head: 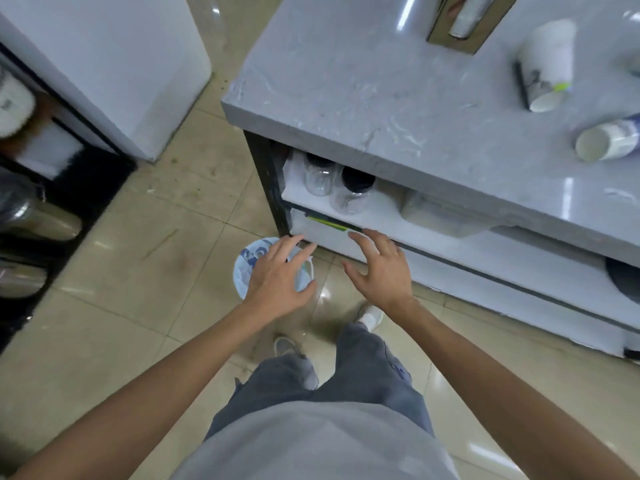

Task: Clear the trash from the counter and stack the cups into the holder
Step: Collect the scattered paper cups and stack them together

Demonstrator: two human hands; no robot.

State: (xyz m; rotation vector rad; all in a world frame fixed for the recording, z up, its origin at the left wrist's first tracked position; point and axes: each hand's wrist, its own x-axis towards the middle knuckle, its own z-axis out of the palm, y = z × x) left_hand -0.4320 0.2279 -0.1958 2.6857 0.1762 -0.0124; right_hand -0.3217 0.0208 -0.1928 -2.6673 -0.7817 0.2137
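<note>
Two white paper cups lie on their sides at the right of the grey marble counter (346,88): a larger one (547,69) and a smaller one with blue print (606,142). At the counter's back, a steel-framed cup holder (467,20) has a stack of cups in it. A small round bin (247,268) lined with a blue-and-white bag stands on the floor by the counter's corner. My left hand (282,271) hovers over the bin with fingers spread and empty. My right hand (381,268) is beside it, open, in front of the lower shelf.
Under the counter, a white shelf (381,206) holds clear jars with black lids (353,188). A white cabinet (121,64) stands at the left, with dark shelving and steel vessels (34,220) at the far left. Beige floor tiles lie between. My feet are below my hands.
</note>
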